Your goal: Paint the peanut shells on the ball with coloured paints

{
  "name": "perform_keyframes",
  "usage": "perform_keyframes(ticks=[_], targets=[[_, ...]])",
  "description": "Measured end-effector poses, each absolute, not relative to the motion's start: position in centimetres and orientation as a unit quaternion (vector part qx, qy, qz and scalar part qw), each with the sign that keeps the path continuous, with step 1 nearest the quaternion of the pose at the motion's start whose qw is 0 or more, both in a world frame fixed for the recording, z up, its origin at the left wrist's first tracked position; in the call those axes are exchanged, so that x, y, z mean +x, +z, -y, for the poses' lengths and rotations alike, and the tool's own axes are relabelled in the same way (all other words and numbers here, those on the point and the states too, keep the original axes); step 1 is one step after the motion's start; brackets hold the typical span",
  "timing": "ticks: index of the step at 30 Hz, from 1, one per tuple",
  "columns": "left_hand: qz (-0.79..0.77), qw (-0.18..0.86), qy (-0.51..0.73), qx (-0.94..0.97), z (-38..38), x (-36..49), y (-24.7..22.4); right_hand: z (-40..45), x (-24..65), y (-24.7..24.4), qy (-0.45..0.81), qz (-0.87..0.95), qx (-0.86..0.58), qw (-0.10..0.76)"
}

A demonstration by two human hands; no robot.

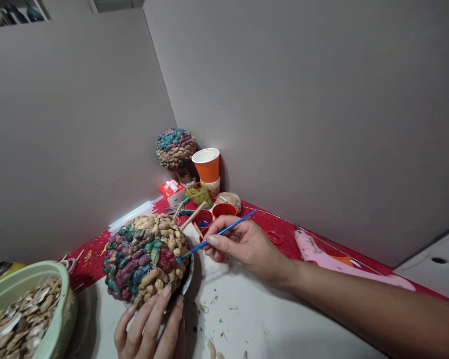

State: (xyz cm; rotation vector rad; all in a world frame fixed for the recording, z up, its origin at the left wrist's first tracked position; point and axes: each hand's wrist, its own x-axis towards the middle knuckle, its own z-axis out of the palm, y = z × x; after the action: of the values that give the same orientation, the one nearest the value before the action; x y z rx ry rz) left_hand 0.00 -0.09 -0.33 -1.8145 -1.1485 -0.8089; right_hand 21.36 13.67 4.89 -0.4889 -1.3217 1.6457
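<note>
A round ball covered in peanut shells [145, 259] sits in a metal bowl [189, 280]; part of it is painted purple, green, blue and red, the rest is bare tan. My left hand [151, 324] steadies the ball's near lower side with its fingertips; its thumb is hidden. In a pinch, my right hand [249, 247] holds a thin blue paintbrush [230, 227]. The brush's teal-wet tip touches or nearly touches the ball's right side, beside the red shells. Just behind the right hand stand small red paint cups [225, 208], one with blue paint inside.
A green basket [65, 299] of peanut shells stands at the left. Behind are a finished-looking colored peanut ball [175, 148], an orange paper cup [206, 167], a jar [199, 195], and twine [230, 199]. Grey panels [303, 109] enclose the back. Paint specks dot the white surface [247, 314].
</note>
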Motion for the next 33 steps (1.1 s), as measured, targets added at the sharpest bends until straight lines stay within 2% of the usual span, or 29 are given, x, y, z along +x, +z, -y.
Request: perform_keyframes(ticks=[23,33], targets=[[0.443,0.416,-0.338,-0.719,-0.3,0.5,0.2,-13.7,21.8,5.5,0.666,0.535,-0.201,0.479],[0.443,0.413,-0.338,-0.720,-0.4,0.5,0.1,-11.6,21.4,5.1,0.551,0.619,-0.142,0.541]])
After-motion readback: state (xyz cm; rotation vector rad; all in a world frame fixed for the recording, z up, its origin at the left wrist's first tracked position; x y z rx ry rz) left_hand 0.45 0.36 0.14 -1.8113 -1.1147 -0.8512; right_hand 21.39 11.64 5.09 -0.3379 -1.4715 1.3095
